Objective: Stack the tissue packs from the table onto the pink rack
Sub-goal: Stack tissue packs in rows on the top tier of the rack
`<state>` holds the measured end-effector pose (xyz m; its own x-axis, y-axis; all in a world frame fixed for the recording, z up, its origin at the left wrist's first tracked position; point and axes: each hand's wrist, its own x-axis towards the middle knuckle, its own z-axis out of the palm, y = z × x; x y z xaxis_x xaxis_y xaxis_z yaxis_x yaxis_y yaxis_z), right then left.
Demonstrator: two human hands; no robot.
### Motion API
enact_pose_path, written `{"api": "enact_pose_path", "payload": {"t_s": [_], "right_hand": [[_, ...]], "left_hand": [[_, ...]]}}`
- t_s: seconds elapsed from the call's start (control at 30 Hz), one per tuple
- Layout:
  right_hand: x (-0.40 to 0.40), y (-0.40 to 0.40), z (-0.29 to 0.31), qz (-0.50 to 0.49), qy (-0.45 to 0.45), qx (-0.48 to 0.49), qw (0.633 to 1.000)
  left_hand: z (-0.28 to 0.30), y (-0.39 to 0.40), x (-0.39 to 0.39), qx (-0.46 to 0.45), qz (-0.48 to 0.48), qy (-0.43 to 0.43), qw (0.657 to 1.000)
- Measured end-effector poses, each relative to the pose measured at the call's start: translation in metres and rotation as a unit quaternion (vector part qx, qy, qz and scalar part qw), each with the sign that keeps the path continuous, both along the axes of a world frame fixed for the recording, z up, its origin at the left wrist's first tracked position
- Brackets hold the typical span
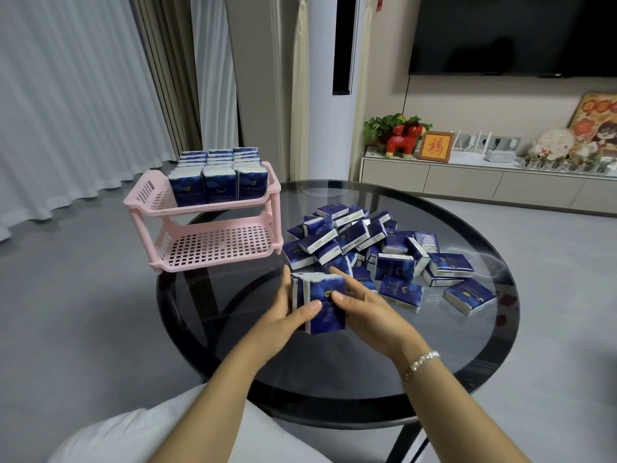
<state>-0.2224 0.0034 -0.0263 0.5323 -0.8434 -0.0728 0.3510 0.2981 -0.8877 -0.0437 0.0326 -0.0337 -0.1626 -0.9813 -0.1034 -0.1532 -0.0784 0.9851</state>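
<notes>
Both hands hold a small bundle of blue tissue packs (325, 300) upright above the round glass table (334, 369). My left hand (287, 315) grips the bundle's left side, thumb across the front. My right hand (364, 305) grips its right side, thumb also on the front. A loose pile of blue tissue packs (377, 248) lies on the table just beyond the hands. At the table's left edge stands the pink rack (160, 208) with two tiers. Its top tier holds several upright rows of packs (217, 175); the lower tier (217, 245) is bare.
A TV cabinet (467, 182) with ornaments runs along the far right wall under a dark screen (514, 31). Curtains (83, 95) hang at the left. Grey floor surrounds the table. My white-clad knee (160, 436) is at the bottom left.
</notes>
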Motion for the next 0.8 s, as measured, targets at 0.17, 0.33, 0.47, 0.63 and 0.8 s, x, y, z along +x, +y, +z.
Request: {"api": "enact_pose_path", "payload": {"t_s": [0.17, 0.33, 0.47, 0.63, 0.8], "right_hand": [[-0.004, -0.006, -0.009, 0.060, 0.211, -0.120, 0.968], [-0.007, -0.011, -0.005, 0.117, 0.314, -0.192, 0.922], [-0.013, -0.016, 0.000, 0.137, 0.351, -0.227, 0.898], [-0.011, -0.023, -0.002, 0.135, 0.354, -0.226, 0.898], [-0.008, -0.029, -0.004, 0.129, 0.327, -0.184, 0.918]], "left_hand": [[0.002, 0.005, 0.022, 0.018, -0.056, -0.181, 0.982], [0.002, 0.015, 0.020, 0.031, -0.073, -0.258, 0.963], [0.000, 0.016, 0.013, 0.041, -0.091, -0.251, 0.963], [0.001, 0.012, 0.006, 0.045, -0.094, -0.237, 0.966], [0.006, 0.010, 0.008, 0.028, -0.076, -0.254, 0.964]]}}
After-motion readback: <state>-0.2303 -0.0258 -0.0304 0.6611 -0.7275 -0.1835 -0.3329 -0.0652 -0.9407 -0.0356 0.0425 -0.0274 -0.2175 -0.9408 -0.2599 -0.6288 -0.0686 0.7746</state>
